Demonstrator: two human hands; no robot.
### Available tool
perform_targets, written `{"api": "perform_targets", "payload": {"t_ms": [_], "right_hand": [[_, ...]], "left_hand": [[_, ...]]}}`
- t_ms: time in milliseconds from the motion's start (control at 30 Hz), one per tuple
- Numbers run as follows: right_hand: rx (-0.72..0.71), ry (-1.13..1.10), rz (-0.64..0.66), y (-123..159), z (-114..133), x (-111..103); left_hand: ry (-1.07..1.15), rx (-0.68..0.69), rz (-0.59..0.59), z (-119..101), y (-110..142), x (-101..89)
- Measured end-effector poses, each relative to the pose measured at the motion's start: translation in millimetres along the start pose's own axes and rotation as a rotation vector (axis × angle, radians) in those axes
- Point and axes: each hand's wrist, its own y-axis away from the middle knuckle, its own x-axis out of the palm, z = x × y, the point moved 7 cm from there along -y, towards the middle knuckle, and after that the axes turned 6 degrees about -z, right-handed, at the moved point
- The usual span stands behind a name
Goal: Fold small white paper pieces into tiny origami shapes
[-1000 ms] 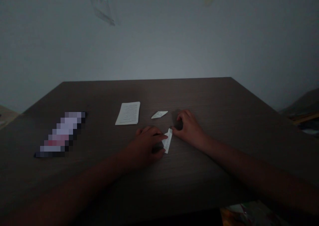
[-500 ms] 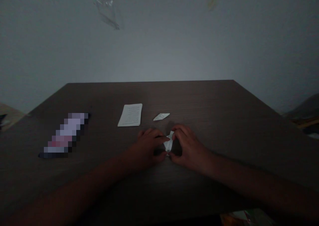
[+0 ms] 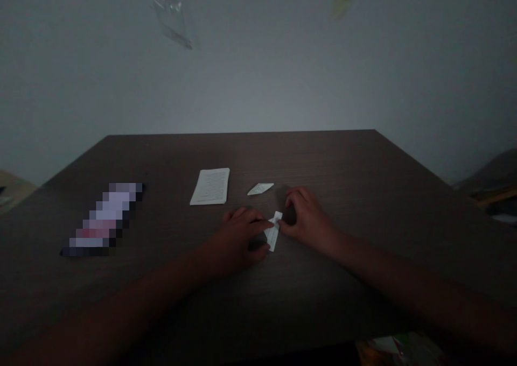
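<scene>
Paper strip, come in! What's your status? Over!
Left hand on strip, right hand at its edge. Strip folded, on table. Paper diamond beyond, not in the way.

The screen of the phone is pixelated beyond reading. Print on the paper stack is too small to read. The picture's top edge cuts off the clear bag.

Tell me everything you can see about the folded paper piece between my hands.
The folded paper piece is small, narrow and whitish, with rows of print too small to read. It lies on the dark table, its long strip slanting slightly, with a pointed flap jutting out on its left. Fingers of the left hand rest on it, and the right hand's thumb is at its upper right edge; whether that presses is unclear.
</scene>
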Motion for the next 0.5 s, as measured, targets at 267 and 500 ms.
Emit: {"api": "perform_targets", "payload": {"t_ms": [267,500], "right_hand": [[0.066,0.075,-0.084,-14.1,-28.3,2.3],[-0.158,-0.051,0.122,-2.3,-1.9,4.4]], "left_hand": [[-0.005,0.018,-0.033,0.3,-0.2,-0.1],[-0.01,0.057,-0.04,0.8,2.7,0.6]]}}
